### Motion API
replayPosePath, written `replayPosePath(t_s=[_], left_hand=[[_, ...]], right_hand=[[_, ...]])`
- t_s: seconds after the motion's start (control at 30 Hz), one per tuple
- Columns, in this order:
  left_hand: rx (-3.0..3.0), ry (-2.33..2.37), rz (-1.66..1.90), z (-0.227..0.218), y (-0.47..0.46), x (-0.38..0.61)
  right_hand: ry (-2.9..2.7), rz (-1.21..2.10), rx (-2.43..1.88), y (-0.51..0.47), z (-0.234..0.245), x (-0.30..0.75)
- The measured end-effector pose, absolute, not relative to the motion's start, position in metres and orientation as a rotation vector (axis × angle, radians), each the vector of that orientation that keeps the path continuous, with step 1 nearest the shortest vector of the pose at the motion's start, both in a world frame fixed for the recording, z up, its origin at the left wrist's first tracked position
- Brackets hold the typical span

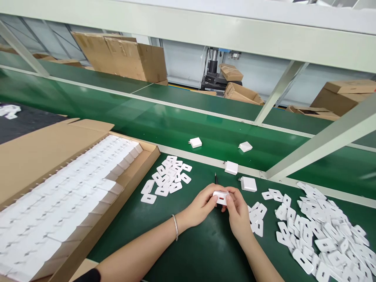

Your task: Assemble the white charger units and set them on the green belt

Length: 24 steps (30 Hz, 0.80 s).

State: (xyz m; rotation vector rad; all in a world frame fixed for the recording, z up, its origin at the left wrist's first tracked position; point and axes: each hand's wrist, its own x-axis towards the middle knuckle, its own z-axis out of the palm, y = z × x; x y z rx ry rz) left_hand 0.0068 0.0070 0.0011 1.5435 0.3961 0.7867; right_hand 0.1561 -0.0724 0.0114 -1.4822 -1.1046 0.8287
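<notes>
Both hands meet around one white charger (221,198), its end with a red port slot turned toward me. My left hand (205,200) grips its left side, thumb on the near face. The fingers of my right hand (236,207) close on the right side. Just behind them a thin dark pointed tool (216,178) lies on the green table, partly hidden. Right of the hands is another white charger (248,184) with prongs, and one more charger (231,167) rests at the table's metal edge. Small white slotted plates (257,213) lie beside my right hand.
A cardboard box (147,156) with rows of white chargers stands at left. Loose slotted plates form a pile (167,178) near it and a larger heap (331,235) at right. Two chargers (195,142) sit on the green belt (164,129). A slanted metal post (323,141) rises at right.
</notes>
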Motion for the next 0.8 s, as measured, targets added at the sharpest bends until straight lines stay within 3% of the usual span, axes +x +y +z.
replayPosePath(t_s=[0.8], left_hand=[[1.73, 0.435, 0.932, 0.0014, 0.0102, 0.0066]], right_hand=[[-1.213, 0.867, -1.46, -0.0751, 0.0052, 0.1587]])
